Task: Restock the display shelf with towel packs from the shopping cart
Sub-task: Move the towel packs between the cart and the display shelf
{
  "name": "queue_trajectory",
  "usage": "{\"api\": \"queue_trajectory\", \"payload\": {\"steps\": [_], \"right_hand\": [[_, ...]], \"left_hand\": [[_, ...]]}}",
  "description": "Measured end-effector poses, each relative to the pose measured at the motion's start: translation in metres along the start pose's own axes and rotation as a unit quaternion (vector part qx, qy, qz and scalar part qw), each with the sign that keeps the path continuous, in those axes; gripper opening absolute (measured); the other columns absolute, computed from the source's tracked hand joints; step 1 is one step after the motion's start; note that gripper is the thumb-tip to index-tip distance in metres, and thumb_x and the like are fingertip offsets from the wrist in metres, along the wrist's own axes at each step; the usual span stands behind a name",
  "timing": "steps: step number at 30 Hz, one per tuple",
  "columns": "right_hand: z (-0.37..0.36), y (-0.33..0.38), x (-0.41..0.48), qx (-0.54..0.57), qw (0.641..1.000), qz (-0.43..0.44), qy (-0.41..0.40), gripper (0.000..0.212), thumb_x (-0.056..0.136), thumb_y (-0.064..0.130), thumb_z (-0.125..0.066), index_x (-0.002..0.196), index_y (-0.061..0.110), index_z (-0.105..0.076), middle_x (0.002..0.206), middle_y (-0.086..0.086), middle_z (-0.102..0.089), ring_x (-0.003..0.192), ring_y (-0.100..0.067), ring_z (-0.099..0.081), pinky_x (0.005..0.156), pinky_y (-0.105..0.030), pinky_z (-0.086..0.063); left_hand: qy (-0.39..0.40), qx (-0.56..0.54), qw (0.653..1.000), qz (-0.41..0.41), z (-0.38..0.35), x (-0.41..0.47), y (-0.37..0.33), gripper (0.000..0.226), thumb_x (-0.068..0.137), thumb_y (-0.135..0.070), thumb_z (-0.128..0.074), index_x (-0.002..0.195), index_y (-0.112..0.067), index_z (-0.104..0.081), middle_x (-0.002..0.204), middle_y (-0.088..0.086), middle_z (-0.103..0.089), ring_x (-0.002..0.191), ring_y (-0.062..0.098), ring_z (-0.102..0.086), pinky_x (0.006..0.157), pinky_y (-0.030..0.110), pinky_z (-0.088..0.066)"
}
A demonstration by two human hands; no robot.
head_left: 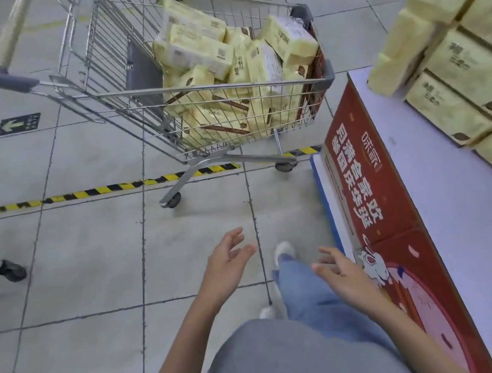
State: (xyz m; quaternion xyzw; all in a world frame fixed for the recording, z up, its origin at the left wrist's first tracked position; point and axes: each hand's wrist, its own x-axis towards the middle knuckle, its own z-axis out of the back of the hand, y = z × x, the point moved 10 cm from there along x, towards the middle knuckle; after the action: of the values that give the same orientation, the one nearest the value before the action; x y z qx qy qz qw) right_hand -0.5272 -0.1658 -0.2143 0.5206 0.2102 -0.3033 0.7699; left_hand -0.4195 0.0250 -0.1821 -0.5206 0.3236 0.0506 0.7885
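Two bare hands reach forward near 6 o'clock, both empty. The left hand (228, 263) has its fingers spread and loosely curved. The right hand (342, 270) is spread the same way, just beside the red front panel (374, 194) of the display shelf (421, 194). A wire shopping cart (209, 83) stands at 12 o'clock, well apart from the hands, heaped with pale yellow towel packs (199, 51). At 3 o'clock, stacked packs (473, 68) of the same kind sit on the shelf's white top. Striped floor tape (98, 191) runs beneath the cart.
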Motion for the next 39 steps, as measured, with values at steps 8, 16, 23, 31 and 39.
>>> {"api": "queue_trajectory", "payload": {"steps": [8, 16, 23, 31, 39], "right_hand": [[0.041, 0.093, 0.122, -0.005, 1.0, 0.028, 0.012, 0.047, 0.095, 0.025, -0.053, 0.139, 0.016, -0.039, 0.122, -0.001, -0.05, 0.103, -0.013, -0.05, 0.084, -0.021, -0.033], [0.076, 0.205, 0.223, -0.038, 0.995, 0.078, 0.04, 0.048, 0.096, 0.03, -0.051, 0.14, 0.017, -0.038, 0.129, -0.003, -0.05, 0.107, -0.013, -0.051, 0.092, -0.028, -0.042], [0.086, 0.273, 0.303, -0.013, 0.995, 0.091, 0.033, 0.043, 0.095, 0.032, -0.053, 0.136, 0.024, -0.042, 0.121, 0.003, -0.053, 0.101, -0.007, -0.052, 0.087, -0.027, -0.04], [0.108, 0.405, 0.414, -0.005, 0.992, 0.122, 0.004, 0.047, 0.095, 0.032, -0.053, 0.138, 0.021, -0.04, 0.12, 0.005, -0.05, 0.106, -0.013, -0.053, 0.073, -0.018, -0.042], [0.102, 0.518, 0.551, -0.082, 0.981, 0.176, -0.019, 0.047, 0.095, 0.029, -0.053, 0.138, 0.016, -0.04, 0.132, -0.004, -0.051, 0.117, -0.019, -0.05, 0.086, -0.027, -0.039]], "left_hand": [[-0.045, -0.04, 0.998, 0.03, 0.031, 0.096, -0.051, 0.043, 0.094, -0.022, -0.056, 0.135, -0.017, -0.046, 0.136, 0.003, -0.051, 0.111, 0.008, -0.05, 0.091, 0.022, -0.033], [-0.11, -0.111, 0.985, 0.072, 0.069, 0.156, -0.08, 0.036, 0.093, -0.013, -0.055, 0.129, -0.015, -0.05, 0.132, 0.006, -0.053, 0.118, 0.016, -0.051, 0.09, 0.025, -0.036], [-0.099, -0.111, 0.988, 0.052, 0.096, 0.25, -0.133, 0.038, 0.093, -0.009, -0.055, 0.131, -0.012, -0.049, 0.132, 0.005, -0.054, 0.114, 0.011, -0.051, 0.086, 0.019, -0.038], [-0.101, -0.14, 0.984, 0.035, 0.161, 0.397, -0.236, 0.047, 0.093, -0.022, -0.057, 0.137, -0.018, -0.044, 0.131, 0.001, -0.053, 0.12, 0.017, -0.051, 0.098, 0.03, -0.039], [-0.163, -0.209, 0.951, 0.158, 0.202, 0.528, -0.224, 0.081, 0.086, -0.033, -0.067, 0.15, -0.016, -0.021, 0.148, 0.008, -0.038, 0.099, 0.017, -0.054, 0.072, 0.024, -0.042]]}}
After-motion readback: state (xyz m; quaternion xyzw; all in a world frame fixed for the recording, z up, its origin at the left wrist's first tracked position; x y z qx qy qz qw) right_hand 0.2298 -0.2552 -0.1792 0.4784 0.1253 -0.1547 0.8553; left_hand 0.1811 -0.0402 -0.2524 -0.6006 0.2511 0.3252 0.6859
